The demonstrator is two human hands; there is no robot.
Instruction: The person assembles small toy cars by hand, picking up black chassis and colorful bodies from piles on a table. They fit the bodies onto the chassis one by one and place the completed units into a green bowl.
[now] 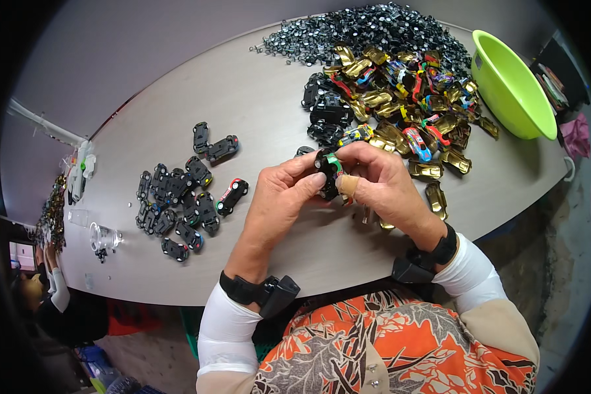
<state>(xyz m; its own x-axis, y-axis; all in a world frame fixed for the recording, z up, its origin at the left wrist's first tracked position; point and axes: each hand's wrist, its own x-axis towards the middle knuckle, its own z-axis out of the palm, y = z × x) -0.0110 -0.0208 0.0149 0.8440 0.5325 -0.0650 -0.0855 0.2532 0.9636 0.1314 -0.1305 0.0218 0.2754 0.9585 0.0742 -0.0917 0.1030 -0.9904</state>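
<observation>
Between my hands, above the near part of the table, is a small toy car point(333, 159) with a black base and a green side. My left hand point(276, 197) pinches it with thumb and fingers from the left. My right hand point(384, 187), a bandage on its thumb, grips it from the right; the fingers partly hide the car. Just beyond lie black toy car bases point(328, 110) in a cluster. A heap of gold and coloured car body shells point(377, 100) spreads behind and right of my right hand. To the left rest several toy cars point(207, 211), mostly wheels up.
A heap of small dark and silvery parts point(374, 29) covers the table's far edge. At the right stands a lime green basin point(519, 85), tilted. Clear plastic cups point(104, 236) and white items point(80, 174) sit far left, near another person's arm point(59, 289).
</observation>
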